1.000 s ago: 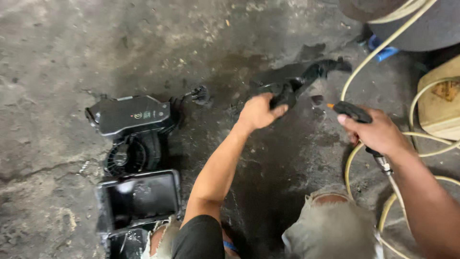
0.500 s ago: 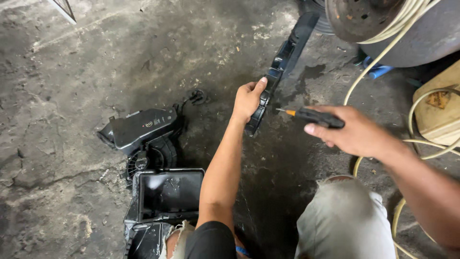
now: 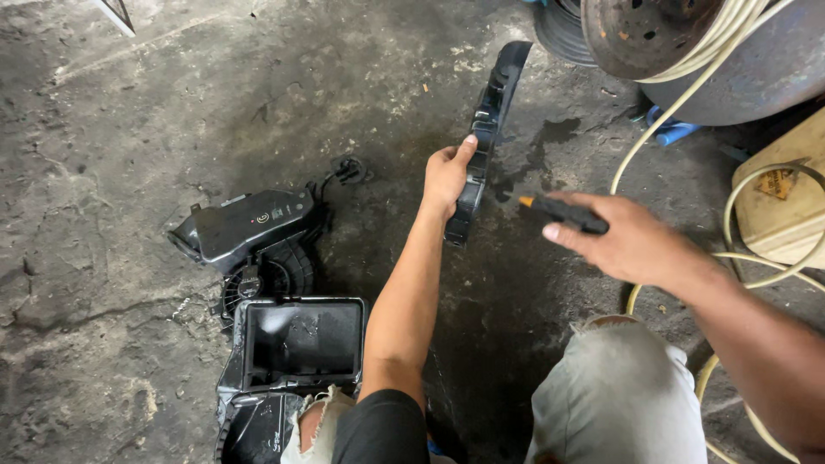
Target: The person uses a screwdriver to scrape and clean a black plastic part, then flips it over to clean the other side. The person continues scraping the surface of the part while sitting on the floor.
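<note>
My left hand point(image 3: 447, 174) grips a long, narrow black plastic part point(image 3: 490, 120) and holds it upright on edge above the stained concrete floor point(image 3: 129, 129). My right hand point(image 3: 627, 245) is closed round a black air blow gun point(image 3: 563, 210) with an orange tip. The tip points left at the lower end of the plastic part, a short way from it. A pale hose point(image 3: 679, 103) runs from the gun up and to the right.
A black blower housing point(image 3: 245, 228) with a wire and plug lies at the left, with an open black box-shaped housing point(image 3: 301, 344) below it. A rusty brake disc point(image 3: 644, 34) sits at the top right, a wooden block point(image 3: 786, 206) at the right. My knees are at the bottom.
My left hand has lifted the black plastic part off the floor and stood it upright. My right hand has swung the blow gun left so its tip faces the part.
</note>
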